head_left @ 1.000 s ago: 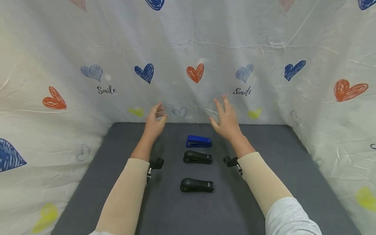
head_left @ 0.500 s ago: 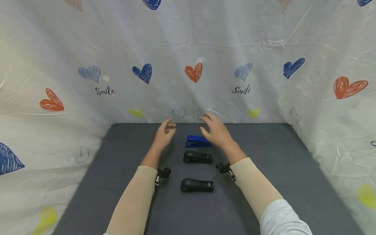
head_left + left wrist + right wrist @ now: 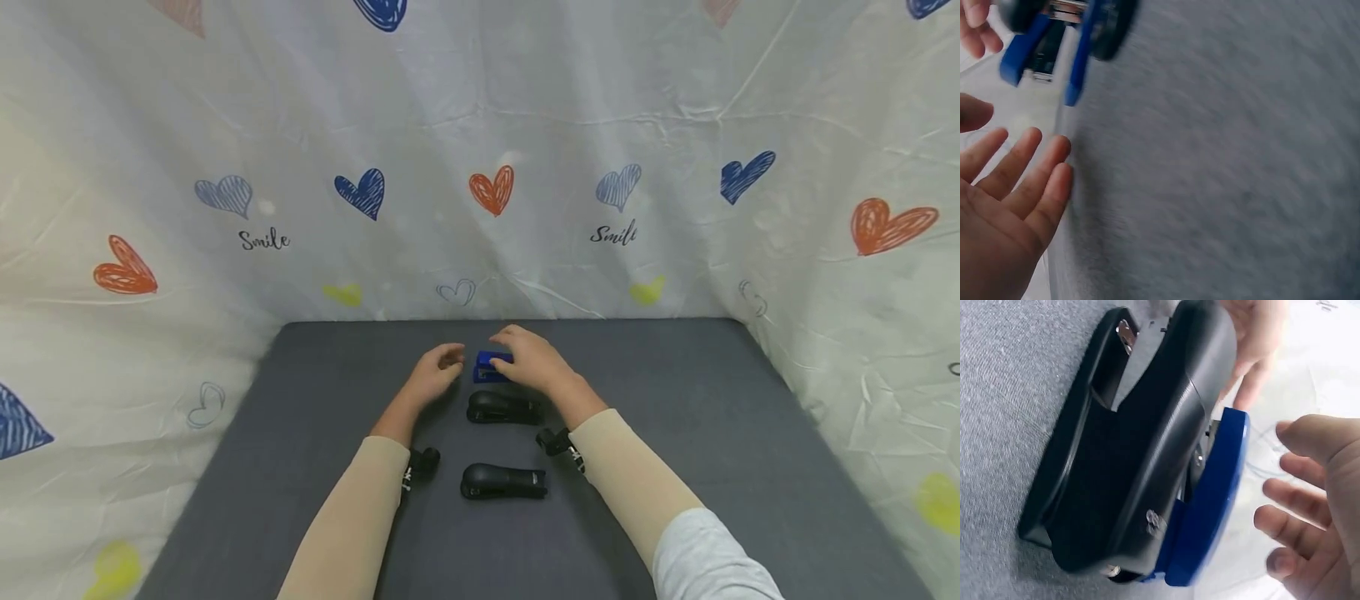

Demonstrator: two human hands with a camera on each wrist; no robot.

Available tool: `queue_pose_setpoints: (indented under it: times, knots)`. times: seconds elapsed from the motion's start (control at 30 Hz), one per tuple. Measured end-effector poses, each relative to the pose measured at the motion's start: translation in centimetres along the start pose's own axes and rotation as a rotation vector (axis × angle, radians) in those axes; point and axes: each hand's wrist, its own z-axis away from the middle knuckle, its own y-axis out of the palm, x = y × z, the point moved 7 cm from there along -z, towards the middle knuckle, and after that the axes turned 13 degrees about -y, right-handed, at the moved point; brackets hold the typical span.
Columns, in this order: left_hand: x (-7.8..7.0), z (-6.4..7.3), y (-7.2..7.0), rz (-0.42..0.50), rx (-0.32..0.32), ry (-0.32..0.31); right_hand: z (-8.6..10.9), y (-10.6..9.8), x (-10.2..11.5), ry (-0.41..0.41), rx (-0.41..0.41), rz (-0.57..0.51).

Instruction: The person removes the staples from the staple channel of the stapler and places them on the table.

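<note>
A blue stapler [image 3: 486,372] lies farthest back in a column of three staplers. My right hand [image 3: 534,362] is over its right part, hiding it in the head view. In the right wrist view the right hand's fingers [image 3: 1297,500] are spread and loosely bent, with a gap to the blue stapler [image 3: 1216,494]. My left hand [image 3: 435,373] is just left of the blue stapler, holding nothing; its fingers [image 3: 1029,181] are extended in the left wrist view. Nearer lies a black stapler [image 3: 498,408], and a second black stapler [image 3: 504,482] lies closest to me.
The staplers rest on a grey cloth-covered table [image 3: 600,533]. Behind it and at both sides hangs a white curtain [image 3: 420,108] printed with hearts. Each wrist carries a small black camera mount, such as the one on the right [image 3: 553,442].
Both hands have come down and inward from near the back curtain to either side of the blue stapler. The three staplers have stayed in place.
</note>
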Motion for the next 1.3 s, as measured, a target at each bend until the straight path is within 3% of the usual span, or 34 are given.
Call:
queue_pose_setpoints:
  times: [0.13, 0.43, 0.53, 0.87, 1.13, 1.3]
  knots:
    - [0.1, -0.3, 0.6, -0.091, 0.025, 0.026, -0.4, 0.9, 0.3, 0.026, 0.062, -0.02]
    - [0.3, -1.1, 2.5, -0.177, 0.073, 0.076, -1.2, 2.2, 0.6, 0.039, 0.136, 0.041]
    - [0.2, -1.2, 2.8, -0.197, 0.076, 0.064, -1.4, 2.5, 0.6, 0.045, 0.143, 0.066]
    - [-0.1, -1.7, 2.6, -0.263, 0.068, 0.046, -1.9, 2.9, 0.5, 0.045, 0.089, 0.085]
    - [-0.2, -1.8, 2.8, -0.317, 0.077, 0.022, -1.7, 3.1, 0.4, 0.06, 0.061, 0.057]
    - [-0.7, -1.6, 2.8, -0.326, 0.087, 0.039, -1.7, 3.0, -0.1, 0.058, 0.027, 0.012]
